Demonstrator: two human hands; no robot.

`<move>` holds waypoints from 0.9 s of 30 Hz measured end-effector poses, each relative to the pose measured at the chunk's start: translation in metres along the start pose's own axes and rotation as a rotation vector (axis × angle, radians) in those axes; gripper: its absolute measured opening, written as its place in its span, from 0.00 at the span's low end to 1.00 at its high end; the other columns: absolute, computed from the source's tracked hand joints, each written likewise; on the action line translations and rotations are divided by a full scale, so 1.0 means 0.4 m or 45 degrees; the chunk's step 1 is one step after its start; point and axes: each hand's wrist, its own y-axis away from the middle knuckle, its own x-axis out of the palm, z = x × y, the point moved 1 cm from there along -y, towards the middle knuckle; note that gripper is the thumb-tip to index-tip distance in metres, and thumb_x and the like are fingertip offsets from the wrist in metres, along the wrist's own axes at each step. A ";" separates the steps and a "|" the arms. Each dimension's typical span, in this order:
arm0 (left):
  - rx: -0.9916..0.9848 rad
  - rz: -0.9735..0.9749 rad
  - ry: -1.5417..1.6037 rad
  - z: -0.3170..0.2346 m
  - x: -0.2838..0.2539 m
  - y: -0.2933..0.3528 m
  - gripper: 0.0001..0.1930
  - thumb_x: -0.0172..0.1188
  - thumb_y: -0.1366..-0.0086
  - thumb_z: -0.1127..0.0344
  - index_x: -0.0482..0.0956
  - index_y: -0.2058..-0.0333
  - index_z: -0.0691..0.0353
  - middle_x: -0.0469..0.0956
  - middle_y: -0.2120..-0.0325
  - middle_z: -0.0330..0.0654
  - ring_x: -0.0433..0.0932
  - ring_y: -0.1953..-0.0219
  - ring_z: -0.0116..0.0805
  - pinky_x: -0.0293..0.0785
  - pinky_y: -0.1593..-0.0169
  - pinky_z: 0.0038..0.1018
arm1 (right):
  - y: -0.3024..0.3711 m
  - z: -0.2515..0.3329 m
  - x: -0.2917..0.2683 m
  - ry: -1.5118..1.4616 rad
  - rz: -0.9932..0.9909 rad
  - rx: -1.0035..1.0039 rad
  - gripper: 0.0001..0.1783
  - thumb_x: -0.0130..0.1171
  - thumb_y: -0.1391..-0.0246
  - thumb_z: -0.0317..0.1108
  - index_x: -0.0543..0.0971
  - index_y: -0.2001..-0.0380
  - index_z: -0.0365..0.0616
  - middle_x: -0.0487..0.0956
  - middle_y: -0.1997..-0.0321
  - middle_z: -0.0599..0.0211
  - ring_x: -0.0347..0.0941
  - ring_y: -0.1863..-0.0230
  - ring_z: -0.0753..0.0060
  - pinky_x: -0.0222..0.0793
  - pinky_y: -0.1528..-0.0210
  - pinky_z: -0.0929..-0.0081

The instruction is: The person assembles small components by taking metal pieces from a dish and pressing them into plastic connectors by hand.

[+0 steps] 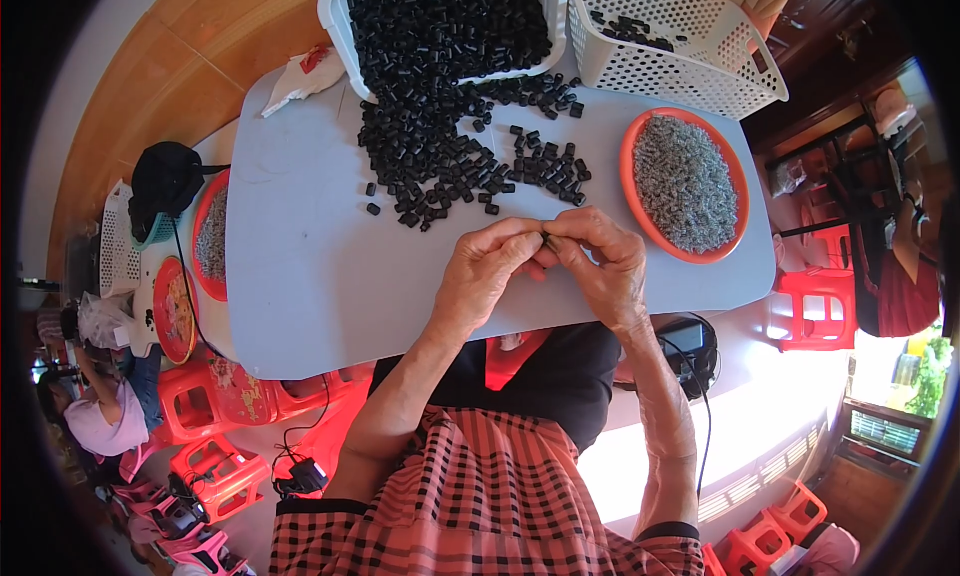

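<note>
Over the near edge of the table [300, 296], my left hand [486, 274] and my right hand [606, 266] meet fingertip to fingertip. Both are closed in a pinch on one small dark piece [546, 238], mostly hidden by the fingers. It looks like one of the short black plastic cylinders [440, 166] heaped just beyond my hands. That heap spills out of a white tub [340, 36] at the far side. To the right of my right hand stands an orange-red bowl [628, 176] full of small silvery metal parts [690, 181], perhaps springs.
A white perforated basket [690, 81] with a few black cylinders stands at the far right. White crumpled paper [300, 81] lies at the far left. Another table to the left carries red bowls [172, 311] and a black cap [165, 181]. Red stools [220, 476] and people are around.
</note>
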 end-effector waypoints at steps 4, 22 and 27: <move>0.007 -0.001 -0.115 0.006 -0.005 0.000 0.12 0.54 0.34 0.70 0.76 0.56 0.71 0.79 0.67 0.43 0.77 0.65 0.28 0.75 0.61 0.23 | 0.001 0.006 0.008 0.043 -0.026 0.015 0.10 0.60 0.53 0.19 0.80 0.66 0.38 0.79 0.68 0.64 0.76 0.70 0.74 0.72 0.64 0.78; 0.043 -0.117 0.159 0.021 0.003 0.001 0.10 0.54 0.34 0.70 0.77 0.59 0.71 0.79 0.68 0.41 0.77 0.67 0.27 0.75 0.59 0.22 | 0.020 0.014 0.038 0.313 -0.200 -0.220 0.09 0.62 0.54 0.21 0.80 0.66 0.39 0.79 0.64 0.61 0.77 0.66 0.68 0.71 0.63 0.77; -0.013 -0.176 0.285 0.013 0.007 -0.001 0.10 0.54 0.34 0.70 0.76 0.58 0.71 0.78 0.66 0.44 0.78 0.66 0.30 0.75 0.58 0.24 | 0.016 0.043 0.026 0.355 -0.090 -0.166 0.16 0.63 0.57 0.22 0.78 0.60 0.40 0.78 0.59 0.60 0.76 0.65 0.66 0.72 0.62 0.74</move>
